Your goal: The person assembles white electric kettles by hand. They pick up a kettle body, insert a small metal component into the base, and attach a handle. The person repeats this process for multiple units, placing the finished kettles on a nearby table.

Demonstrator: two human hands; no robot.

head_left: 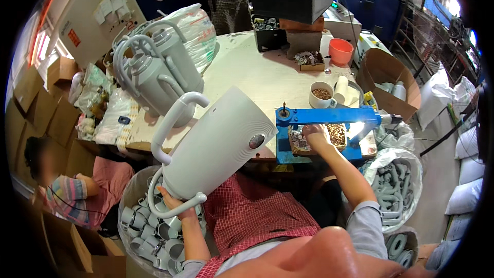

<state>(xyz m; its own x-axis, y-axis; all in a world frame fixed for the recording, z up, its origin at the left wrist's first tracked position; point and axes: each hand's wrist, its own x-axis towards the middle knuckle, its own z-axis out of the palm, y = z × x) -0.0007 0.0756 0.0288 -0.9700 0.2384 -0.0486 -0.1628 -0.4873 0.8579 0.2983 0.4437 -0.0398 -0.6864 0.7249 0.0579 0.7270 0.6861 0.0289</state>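
A large light grey plastic jug body [221, 144] lies tilted across my lap, its wide end toward the upper right. An oval dark-silver piece is set in its side near that end. Curved grey handles [163, 126] stick out at its lower-left end. There my left hand [172, 205] is closed around the bottom, partly hidden by a handle. My right hand [316, 136] reaches into a parts tray [303, 149] of small metal pieces beneath the arm of a blue bench tool [329, 116]. Its fingertips are drawn together, and what they pinch is too small to tell.
Several assembled grey jugs [159, 72] stand on the white table [236, 62] at left. A cup of small brass-coloured parts [322, 94] sits behind the blue tool. Sacks of grey cups [154, 237] and grey handles [393, 190] flank me. One person sits at left; another stands beyond the table.
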